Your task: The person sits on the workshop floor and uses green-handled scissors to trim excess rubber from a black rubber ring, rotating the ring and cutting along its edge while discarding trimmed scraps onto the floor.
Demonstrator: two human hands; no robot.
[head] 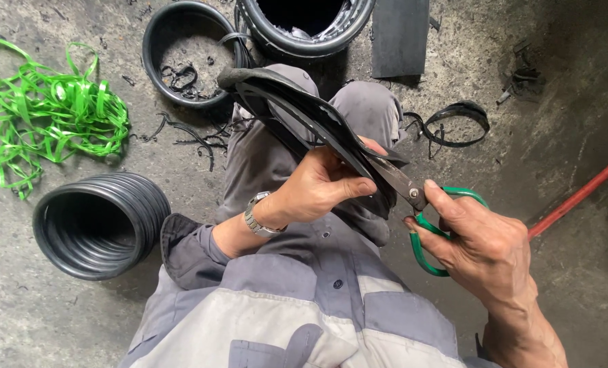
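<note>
Scissors (423,204) — rubber piece (297,109) — hands

Both hands (317,187) (484,249) clenched, mid-lap

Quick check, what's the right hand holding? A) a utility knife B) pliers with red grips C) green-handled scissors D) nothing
C: the right hand has its fingers through the green loops of the scissors, whose blades meet the black rubber piece that the left hand grips.
</note>
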